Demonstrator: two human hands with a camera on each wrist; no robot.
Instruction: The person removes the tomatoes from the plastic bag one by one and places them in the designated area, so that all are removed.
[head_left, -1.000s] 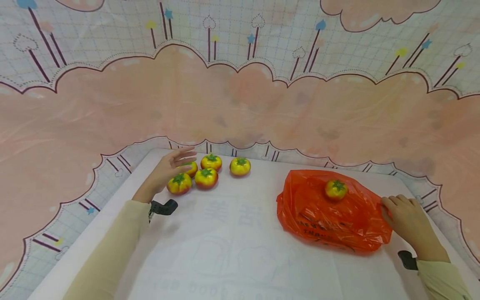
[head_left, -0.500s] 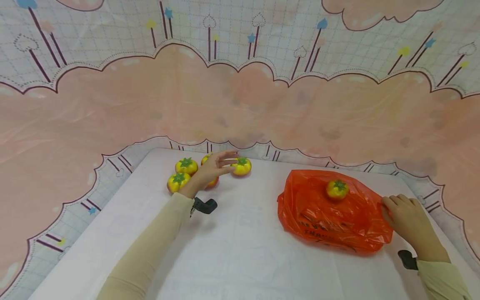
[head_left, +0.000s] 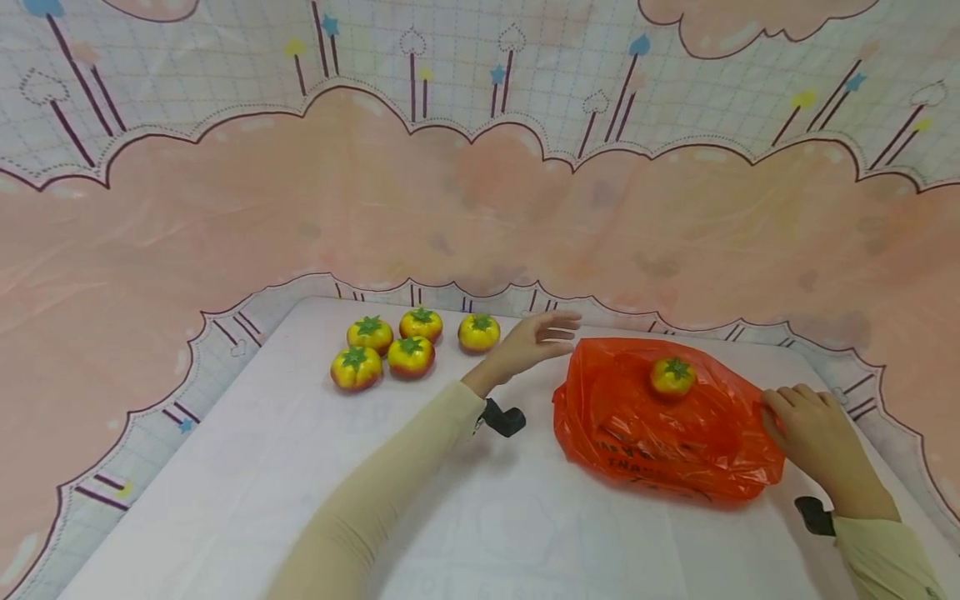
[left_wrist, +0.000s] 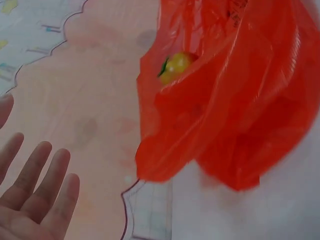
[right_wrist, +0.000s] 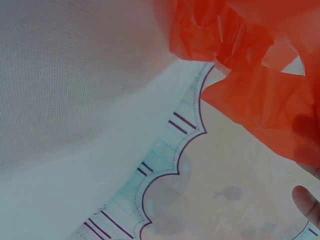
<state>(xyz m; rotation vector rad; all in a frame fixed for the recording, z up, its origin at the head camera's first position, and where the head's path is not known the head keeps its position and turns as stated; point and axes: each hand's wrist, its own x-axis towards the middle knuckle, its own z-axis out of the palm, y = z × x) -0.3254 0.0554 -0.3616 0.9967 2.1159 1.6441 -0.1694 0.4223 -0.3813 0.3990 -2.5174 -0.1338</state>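
Note:
A crinkled red plastic bag (head_left: 622,417) with dark print lies on the right of the table. One yellow-and-red, tomato-like fruit (head_left: 672,378) with a green leafy top sits in the bag's hollow; a fold partly covers it in the left wrist view. My left hand (head_left: 531,343), fingers spread and holding nothing, hovers just beyond the bag's left edge. At the bag's right end, my right hand (head_left: 813,442) grips the plastic with curled fingers. Several similar fruits (head_left: 411,357) stand at the back left, with a single one (head_left: 478,333) slightly apart.
A white cloth with faint print covers the table (head_left: 480,517). Behind it hangs a pink curtain (head_left: 450,208) with cloud shapes, close to the table's back edge. A small black device (head_left: 504,418) is strapped at the left wrist, another (head_left: 815,516) at the right.
My left hand has swept rightward from above the fruit group, past the single fruit, to the bag's left edge. The right hand keeps its place on the bag.

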